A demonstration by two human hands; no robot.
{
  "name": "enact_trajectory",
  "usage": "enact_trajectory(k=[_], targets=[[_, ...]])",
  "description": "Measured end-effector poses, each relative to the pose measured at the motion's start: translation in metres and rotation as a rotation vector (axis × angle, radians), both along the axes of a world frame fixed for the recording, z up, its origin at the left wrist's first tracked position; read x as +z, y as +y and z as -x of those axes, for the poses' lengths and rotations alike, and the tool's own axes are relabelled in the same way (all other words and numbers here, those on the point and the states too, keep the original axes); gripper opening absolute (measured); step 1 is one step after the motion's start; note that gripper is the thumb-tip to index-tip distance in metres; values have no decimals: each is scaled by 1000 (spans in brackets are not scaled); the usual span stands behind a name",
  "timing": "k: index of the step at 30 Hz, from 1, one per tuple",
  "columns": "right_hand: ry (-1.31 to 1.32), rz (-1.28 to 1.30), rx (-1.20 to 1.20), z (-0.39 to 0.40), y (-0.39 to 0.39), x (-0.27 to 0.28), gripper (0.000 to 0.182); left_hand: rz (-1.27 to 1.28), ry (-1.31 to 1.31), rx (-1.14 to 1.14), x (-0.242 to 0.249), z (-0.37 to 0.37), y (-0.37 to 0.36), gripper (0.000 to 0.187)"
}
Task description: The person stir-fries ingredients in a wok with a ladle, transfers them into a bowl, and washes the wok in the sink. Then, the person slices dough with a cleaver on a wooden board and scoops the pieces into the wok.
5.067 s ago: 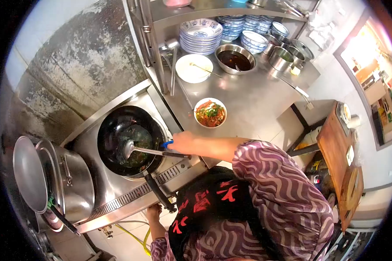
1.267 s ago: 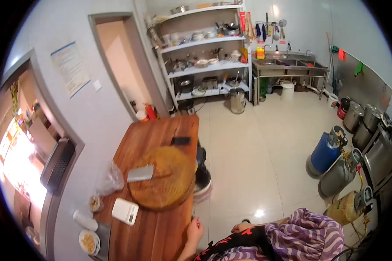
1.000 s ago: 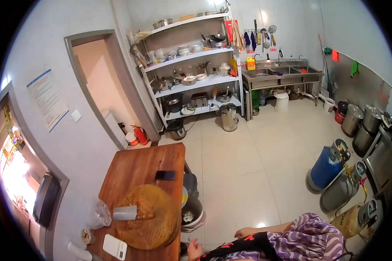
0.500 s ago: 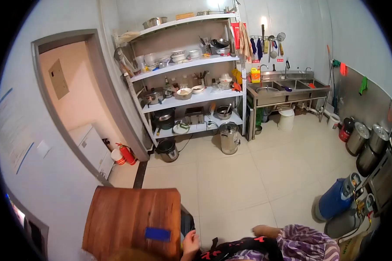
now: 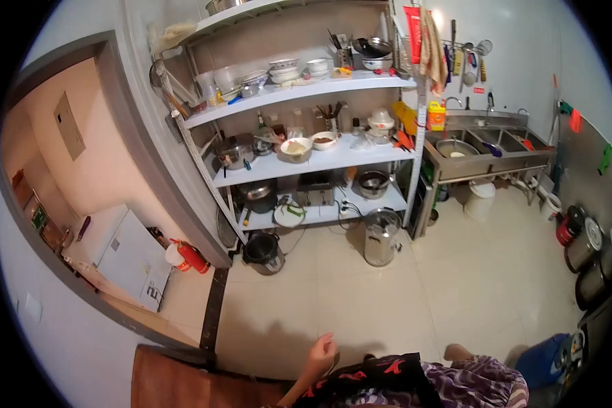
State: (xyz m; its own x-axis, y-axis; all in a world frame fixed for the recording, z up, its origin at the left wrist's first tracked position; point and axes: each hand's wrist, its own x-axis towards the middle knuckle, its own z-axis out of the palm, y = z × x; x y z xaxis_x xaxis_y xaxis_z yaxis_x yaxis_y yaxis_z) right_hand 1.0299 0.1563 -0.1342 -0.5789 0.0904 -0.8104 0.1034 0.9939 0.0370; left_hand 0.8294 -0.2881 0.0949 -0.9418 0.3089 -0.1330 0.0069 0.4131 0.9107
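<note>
My left hand (image 5: pixel 323 351) hangs in front of my body, at the lower middle of the view, over the tiled floor. Its fingers are loosely curled and I see nothing in them. The brown wooden table (image 5: pixel 183 384) is nearest to it, at lower left. Only a small part of my right hand (image 5: pixel 458 352) shows, beside the purple patterned sleeve (image 5: pixel 479 381); its fingers are hidden. A dark apron (image 5: pixel 381 374) with red shapes covers my front.
Ahead, white shelves (image 5: pixel 272 175) hold bowls, pots and utensils. On the floor stand a metal canister (image 5: pixel 382 238) and a black pot (image 5: pixel 264 253). At right are a sink (image 5: pixel 469 170) and a blue gas cylinder (image 5: pixel 542 360). The doorway at left shows a white freezer (image 5: pixel 126 251) and fire extinguisher (image 5: pixel 192 257).
The view has moved closer to the shelves, and the wooden table has slid down toward the lower edge. The blue object on it is out of view. My left hand shows higher and further right.
</note>
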Motion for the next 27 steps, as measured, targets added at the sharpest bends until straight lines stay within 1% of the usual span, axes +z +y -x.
enact_trajectory(k=[1,2,3,5,6,7,9,10,11,12,13,14,15,16,17,18,19,20,21,22,23,24,25,27], targets=[[94,79,337,57,19,-41,22,-21,-9,3,-7,31,-3,33],[156,79,245,117,19,-73,22,-44,-33,6,-17,56,-9,34],[101,-39,-77,194,-27,-1,24,-67,-61,8,-28,76,-16,35],[169,62,-87,314,-68,53,32,-118,-119,145,-44,116,-22,30],[353,185,-141,360,-90,74,34,-144,-137,209,-49,143,-21,27],[417,250,-101,410,-109,76,33,-169,-232,261,-29,169,-16,27],[509,456,-1,488,-150,117,36,-217,-273,258,-54,241,-19,27],[496,500,1,519,-165,127,36,-241,-310,255,-72,274,-19,27],[479,550,0,544,-180,135,37,-236,-289,207,-84,311,-20,31],[475,542,-22,566,-186,140,36,-241,-256,148,-100,364,-14,35],[442,529,-44,573,-191,143,35,-238,-215,49,-109,425,-6,31],[404,516,-60,579,-192,144,33,-294,-199,72,-116,477,8,25],[364,531,2,582,-182,135,35,-349,-181,92,-98,528,28,22],[227,465,-72,589,-175,131,37,-404,-163,111,-79,580,49,24],[158,399,-100,589,-162,124,38,-489,-207,209,-52,626,76,28],[93,310,-164,588,-150,130,38,-343,-247,161,-46,683,90,27],[27,219,-230,585,-136,136,38,-416,-308,196,-54,738,110,29],[96,199,-328,566,-118,122,37,-368,-204,113,-89,805,124,29],[166,177,-428,549,-106,104,37,-484,-211,163,-76,845,147,30],[158,162,-595,554,-104,151,35,-486,-168,143,-65,884,164,30],[248,128,-730,538,-97,149,32,-547,-355,119,-76,933,173,38],[333,117,-841,519,-93,148,31,-534,-394,192,-70,959,183,55],[385,101,-911,501,-91,150,31,-612,-390,271,-55,975,196,68],[426,70,-989,460,-91,151,32,-556,-385,300,-60,1014,204,73]])
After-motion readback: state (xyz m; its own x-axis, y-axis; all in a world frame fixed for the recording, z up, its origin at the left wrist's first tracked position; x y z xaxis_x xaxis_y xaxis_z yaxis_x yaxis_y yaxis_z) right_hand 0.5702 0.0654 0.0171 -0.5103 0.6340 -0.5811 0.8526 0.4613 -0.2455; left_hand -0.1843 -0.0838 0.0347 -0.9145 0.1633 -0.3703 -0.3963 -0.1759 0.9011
